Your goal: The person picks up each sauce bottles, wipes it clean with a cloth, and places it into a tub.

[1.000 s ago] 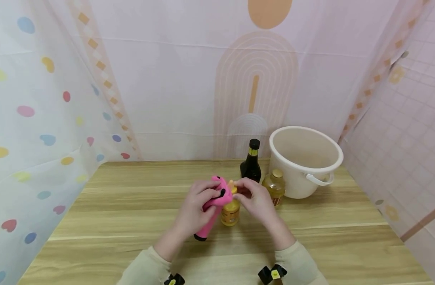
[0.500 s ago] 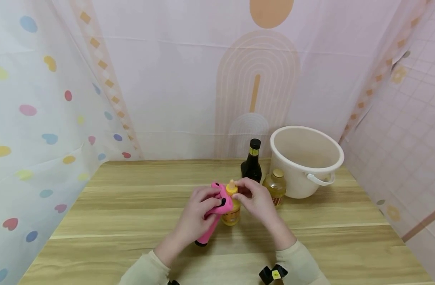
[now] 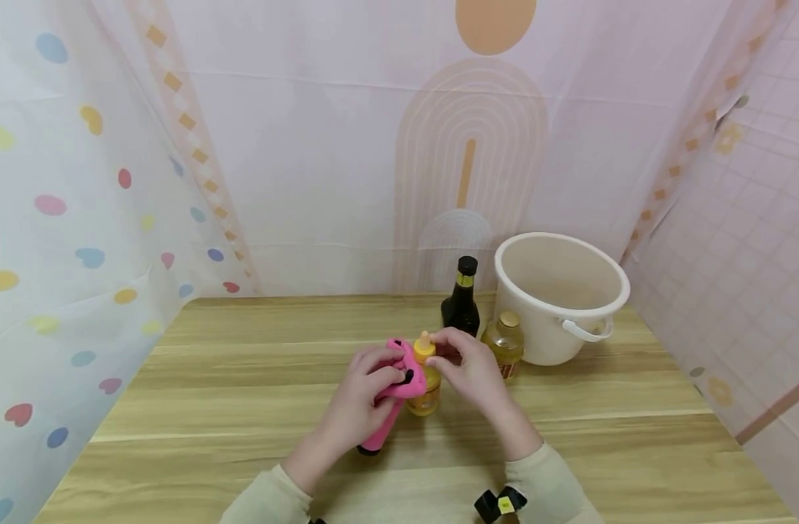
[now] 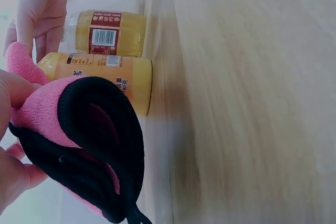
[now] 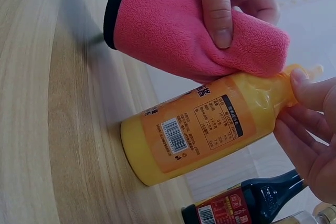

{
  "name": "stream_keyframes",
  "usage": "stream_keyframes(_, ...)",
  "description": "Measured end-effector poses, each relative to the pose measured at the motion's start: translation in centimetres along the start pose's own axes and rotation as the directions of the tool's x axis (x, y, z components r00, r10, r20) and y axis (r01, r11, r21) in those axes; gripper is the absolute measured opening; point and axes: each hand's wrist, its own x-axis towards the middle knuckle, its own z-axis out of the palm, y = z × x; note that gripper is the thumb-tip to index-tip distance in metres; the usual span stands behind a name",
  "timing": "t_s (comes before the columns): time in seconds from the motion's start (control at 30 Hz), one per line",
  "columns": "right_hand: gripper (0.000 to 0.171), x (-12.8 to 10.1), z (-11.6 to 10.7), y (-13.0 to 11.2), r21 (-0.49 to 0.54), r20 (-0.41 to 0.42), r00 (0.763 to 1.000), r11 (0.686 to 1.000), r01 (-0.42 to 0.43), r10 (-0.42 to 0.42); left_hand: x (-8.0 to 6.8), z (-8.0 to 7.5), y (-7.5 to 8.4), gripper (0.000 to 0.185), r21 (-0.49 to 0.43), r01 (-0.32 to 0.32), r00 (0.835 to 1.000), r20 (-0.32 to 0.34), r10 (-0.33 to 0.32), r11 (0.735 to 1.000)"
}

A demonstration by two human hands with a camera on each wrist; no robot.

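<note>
Left hand: my left hand (image 3: 363, 389) grips a pink fleece cloth with black trim (image 3: 394, 386), fingers curled round it, pressing it against the upper side of the bottle.
Right hand: my right hand (image 3: 468, 364) pinches the top of the small yellow plastic squeeze bottle with a pointed nozzle (image 3: 426, 378), fingertips (image 5: 307, 95) at the neck just below the nozzle.
Bottle position: upright on the pale wooden table (image 3: 242, 378), near its middle, base touching the boards.
Neighbours: a dark glass bottle with black cap (image 3: 461, 302) and a clear bottle of amber liquid (image 3: 504, 342) stand just behind; a cream plastic bucket (image 3: 563, 291) sits beside those.
Risk, tipping: my hold is high and the cloth pushes sideways, so I judge the base could skid or the bottle topple.
Risk, knock-on: a topple backwards could strike the two rear bottles.
Risk, leak: squeezing the soft wall could force sauce out of the nozzle, if unsealed; I cannot tell.
</note>
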Motion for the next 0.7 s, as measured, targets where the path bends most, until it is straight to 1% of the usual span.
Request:
stream_keyframes(0.27,0.022,0.05,0.00,-0.13,-0.006,0.003,1.000,1.000,-0.007,0.007,-0.30,0.06,-0.01,0.034,-0.068,0.091,0.996,-0.004,-0.092,0.994)
stream_keyframes(0.43,0.023,0.04,0.08,-0.16,-0.006,0.003,1.000,1.000,-0.003,0.003,-0.48,0.03,0.05,0.034,-0.065,0.114,0.993,0.001,-0.114,0.991)
stream_keyframes(0.7,0.023,0.08,0.10,-0.41,-0.015,0.008,1.000,1.000,-0.005,0.005,-0.59,-0.26,0.08,0.035,-0.065,0.129,0.992,0.020,-0.128,0.990)
